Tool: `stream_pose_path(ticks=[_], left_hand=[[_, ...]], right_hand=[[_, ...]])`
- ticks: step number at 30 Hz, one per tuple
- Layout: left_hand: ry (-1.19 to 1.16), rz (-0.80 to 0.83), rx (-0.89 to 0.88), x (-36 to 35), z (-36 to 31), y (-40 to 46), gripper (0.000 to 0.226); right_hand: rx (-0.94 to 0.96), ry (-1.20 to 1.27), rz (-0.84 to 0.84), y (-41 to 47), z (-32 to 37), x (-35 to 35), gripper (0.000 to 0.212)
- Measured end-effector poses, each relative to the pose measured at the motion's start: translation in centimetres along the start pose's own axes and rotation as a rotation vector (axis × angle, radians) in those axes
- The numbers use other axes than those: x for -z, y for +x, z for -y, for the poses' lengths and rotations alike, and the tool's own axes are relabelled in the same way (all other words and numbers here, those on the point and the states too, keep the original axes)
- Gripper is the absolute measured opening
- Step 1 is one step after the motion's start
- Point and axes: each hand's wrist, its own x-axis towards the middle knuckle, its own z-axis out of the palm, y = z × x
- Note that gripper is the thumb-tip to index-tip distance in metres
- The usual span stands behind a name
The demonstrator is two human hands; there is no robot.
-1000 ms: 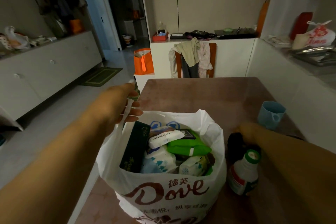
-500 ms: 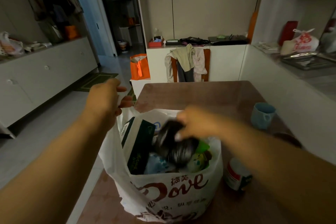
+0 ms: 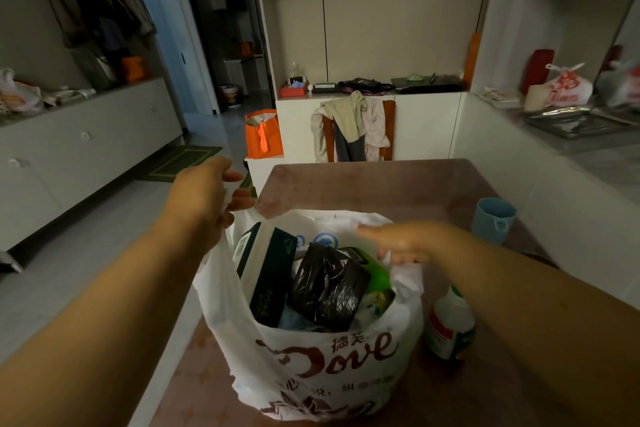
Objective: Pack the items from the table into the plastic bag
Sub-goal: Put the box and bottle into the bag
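Observation:
A white Dove plastic bag point(image 3: 322, 367) stands on the brown table point(image 3: 381, 184), stuffed with several items. A crumpled black bundle point(image 3: 329, 288) lies on top, beside a dark green box point(image 3: 266, 274) and a bright green packet point(image 3: 375, 274). My left hand point(image 3: 204, 198) grips the bag's left handle and holds it up. Over the bag's right rim my right hand point(image 3: 398, 241) hovers with fingers relaxed, holding nothing. A white bottle with a green cap point(image 3: 450, 322) stands on the table right of the bag, partly behind my right forearm. A blue cup point(image 3: 493, 220) sits further back right.
An orange bag point(image 3: 263, 133) stands on a low white unit beyond the table's far left corner. A chair draped with clothes point(image 3: 353, 128) stands behind the table. A counter on the right carries a tray point(image 3: 575, 121) and a plastic bag point(image 3: 568, 87).
My right hand carried the black bundle from the table beside the bottle into the bag, let it go and drew back toward the right rim. The left hand kept holding the handle.

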Motion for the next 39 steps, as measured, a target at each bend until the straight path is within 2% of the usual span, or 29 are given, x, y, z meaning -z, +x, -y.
stream_pose_path(ticks=[5, 9, 11, 15, 22, 27, 32, 35, 39], left_hand=[[-0.072, -0.036, 0.047, -0.4, -0.4, 0.5, 0.025], [-0.121, -0.047, 0.077, -0.9, -0.7, 0.7, 0.020], [-0.152, -0.052, 0.088, -1.2, -1.1, 0.8, 0.018], [-0.237, -0.088, 0.049, -1.7, -3.2, 1.3, 0.009], [-0.330, -0.054, -0.070, -5.3, -10.1, 2.7, 0.005], [-0.401, -0.031, -0.011, -8.8, -13.9, 4.7, 0.006], [-0.480, 0.017, -0.082, -12.1, -14.2, 7.7, 0.020], [-0.514, 0.044, -0.104, -14.0, -13.9, 9.6, 0.004], [-0.454, 0.088, -0.128, -16.2, -13.0, 12.2, 0.004]], right_hand=[[0.194, 0.784, 0.151, -2.9, 1.4, 4.8, 0.090], [0.188, 0.882, 0.213, -5.4, 2.5, 4.9, 0.099], [0.203, 0.968, 0.165, -6.2, 3.0, 4.9, 0.099], [0.373, 1.173, -0.001, -7.7, 5.2, 7.7, 0.084], [0.576, 1.225, -0.321, -9.4, 6.9, 13.4, 0.072], [0.706, 1.182, -0.463, -10.0, 7.0, 17.5, 0.072], [0.798, 1.092, -0.559, -9.4, 6.9, 20.6, 0.071], [0.815, 1.078, -0.616, -8.2, 6.8, 22.0, 0.070], [0.798, 1.015, -0.706, -6.4, 6.6, 23.4, 0.066]])
